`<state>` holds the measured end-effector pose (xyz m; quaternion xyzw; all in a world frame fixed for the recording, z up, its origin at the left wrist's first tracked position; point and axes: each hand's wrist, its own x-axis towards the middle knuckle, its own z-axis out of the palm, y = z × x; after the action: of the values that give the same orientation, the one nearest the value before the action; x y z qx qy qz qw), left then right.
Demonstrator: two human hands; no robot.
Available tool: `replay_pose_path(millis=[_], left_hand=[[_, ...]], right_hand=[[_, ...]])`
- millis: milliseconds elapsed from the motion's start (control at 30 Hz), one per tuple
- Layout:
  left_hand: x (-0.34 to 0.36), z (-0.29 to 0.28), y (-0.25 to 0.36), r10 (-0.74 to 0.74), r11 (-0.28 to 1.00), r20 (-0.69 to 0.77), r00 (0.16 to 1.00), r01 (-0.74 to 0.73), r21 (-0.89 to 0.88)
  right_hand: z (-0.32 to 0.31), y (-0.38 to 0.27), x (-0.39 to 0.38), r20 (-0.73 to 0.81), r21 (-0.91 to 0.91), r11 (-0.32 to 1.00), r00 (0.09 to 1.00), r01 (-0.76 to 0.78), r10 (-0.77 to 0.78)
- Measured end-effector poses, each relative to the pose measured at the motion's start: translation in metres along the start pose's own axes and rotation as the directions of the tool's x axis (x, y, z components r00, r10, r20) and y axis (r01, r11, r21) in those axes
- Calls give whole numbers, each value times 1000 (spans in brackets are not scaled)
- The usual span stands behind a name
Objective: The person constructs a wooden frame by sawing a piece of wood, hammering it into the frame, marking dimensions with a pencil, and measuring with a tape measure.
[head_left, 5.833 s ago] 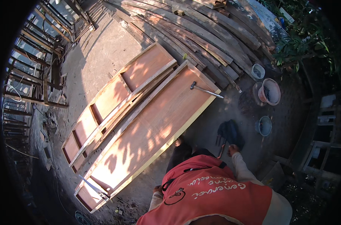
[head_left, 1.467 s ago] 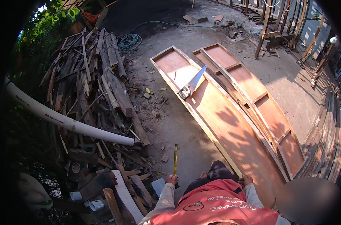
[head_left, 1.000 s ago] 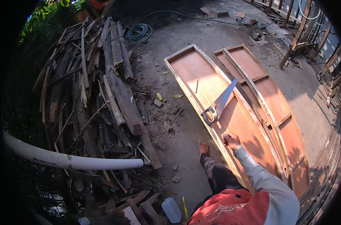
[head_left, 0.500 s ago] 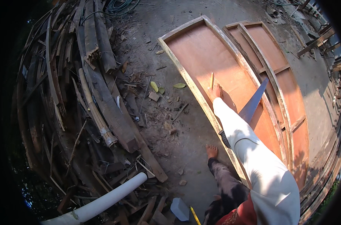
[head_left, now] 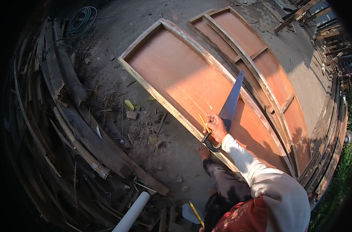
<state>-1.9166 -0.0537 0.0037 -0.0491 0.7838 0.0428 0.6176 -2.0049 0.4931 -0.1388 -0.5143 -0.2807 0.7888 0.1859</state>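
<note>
My right hand (head_left: 216,127) is closed around a yellow pencil (head_left: 203,122), whose shaft sticks up past the fingers. Right below it is the black handle (head_left: 211,144) of a handsaw; whether the hand touches it I cannot tell. The saw's blade (head_left: 231,98) slants away across a reddish plywood panel (head_left: 176,73) framed with wood strips. A faint curved line runs over the sunlit plywood. At the lower edge a yellow measuring tape (head_left: 196,214) juts up; a skin-coloured sliver at its bottom may be my left hand (head_left: 201,229), its fingers mostly hidden.
A second framed panel (head_left: 243,36) with crosspieces lies to the right. Old boards (head_left: 106,143) are heaped on the left, with a white pipe (head_left: 132,212) near the bottom. A coiled green hose (head_left: 81,19) lies at the far left. My bare foot (head_left: 203,153) stands beside the frame.
My right hand has drawn back from the middle of the plywood to the saw's handle, still holding the pencil. The view has shifted, and the measuring tape now crosses in front of the pale block.
</note>
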Motion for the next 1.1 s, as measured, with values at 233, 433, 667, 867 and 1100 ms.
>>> replay_pose_path(millis=[233, 433, 667, 867, 1100], left_hand=[[-27, -18, -9, 82, 989, -50, 995, -75, 131], [-20, 31, 3, 213, 940, 112, 971, -235, 248], [-28, -11, -26, 265, 926, -33, 964, -245, 287], [-32, 10, 12, 442, 867, -124, 888, -388, 311], [-68, 107, 103, 666, 696, 135, 734, -676, 242]], right_hand=[[-100, 23, -82, -173, 182, 983, 985, 40, -8], [-220, 48, -54, -634, -404, 896, 762, -183, -131], [-197, -29, -119, -189, -704, 709, 954, 33, -232], [-300, -64, -208, -306, -888, 421, 921, -186, -239], [-335, -13, -409, -172, -596, 797, 954, 98, -246]])
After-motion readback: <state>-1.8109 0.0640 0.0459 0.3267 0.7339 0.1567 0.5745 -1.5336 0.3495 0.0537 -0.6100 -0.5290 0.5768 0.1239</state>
